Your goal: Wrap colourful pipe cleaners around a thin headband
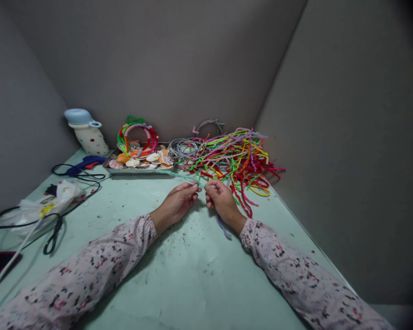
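My left hand [182, 199] and my right hand [223, 201] come close together above the middle of the table. Both have their fingertips pinched on a mint-green pipe cleaner [179, 174], whose loose end sticks out to the left past my left hand. Below my right hand a lavender pipe cleaner [223, 228] hangs down; where it joins the rest is hidden by the fingers. Just behind the hands lies a tangled pile of pipe cleaners [241, 158] in red, yellow, green, pink and lavender.
A metal tray [141, 171] holds seashells [153, 158] and colourful fuzzy rings [137, 137]. Beside it lies coiled grey wire [184, 149]. At the left are a blue-capped bottle [89, 137], a black cable [89, 192] and a plastic bag [60, 197]. Grey walls enclose the table [192, 275].
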Tool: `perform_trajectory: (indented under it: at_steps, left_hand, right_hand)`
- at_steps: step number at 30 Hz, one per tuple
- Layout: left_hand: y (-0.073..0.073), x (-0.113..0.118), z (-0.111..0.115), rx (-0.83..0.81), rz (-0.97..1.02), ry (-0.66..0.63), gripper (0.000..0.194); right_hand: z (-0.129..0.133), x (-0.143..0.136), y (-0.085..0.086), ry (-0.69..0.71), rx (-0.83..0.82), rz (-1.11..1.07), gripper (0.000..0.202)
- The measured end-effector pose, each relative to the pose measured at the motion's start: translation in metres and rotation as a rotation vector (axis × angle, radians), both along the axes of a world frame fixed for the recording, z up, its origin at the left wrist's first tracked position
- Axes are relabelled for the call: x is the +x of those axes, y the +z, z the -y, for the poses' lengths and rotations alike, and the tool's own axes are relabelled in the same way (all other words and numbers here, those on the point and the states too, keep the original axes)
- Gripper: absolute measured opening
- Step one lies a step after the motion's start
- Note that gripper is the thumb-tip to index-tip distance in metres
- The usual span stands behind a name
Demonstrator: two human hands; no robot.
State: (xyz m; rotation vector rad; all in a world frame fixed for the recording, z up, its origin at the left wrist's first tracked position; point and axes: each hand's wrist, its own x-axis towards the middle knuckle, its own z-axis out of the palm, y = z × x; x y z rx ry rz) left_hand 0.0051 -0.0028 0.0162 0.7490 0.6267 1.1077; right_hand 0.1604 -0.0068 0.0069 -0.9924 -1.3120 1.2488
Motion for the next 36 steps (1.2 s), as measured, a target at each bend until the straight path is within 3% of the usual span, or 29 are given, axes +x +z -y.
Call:
perform_trajectory:
  at_steps: [28, 36]
  left_hand:
    - [-0.0016, -0.0007, 0.0000, 0.000, 0.024, -0.058, 0.012]
    - [0.0037, 0.0006, 0.0040, -0.001, 0.034, -0.063, 0.009]
  right_hand:
    - [0.0003, 0.0004, 0.0000, 0.054, -0.031, -0.056, 0.029]
    - [-0.0005, 0.0011, 0.0001, 0.043, -0.025, -0.038, 0.030]
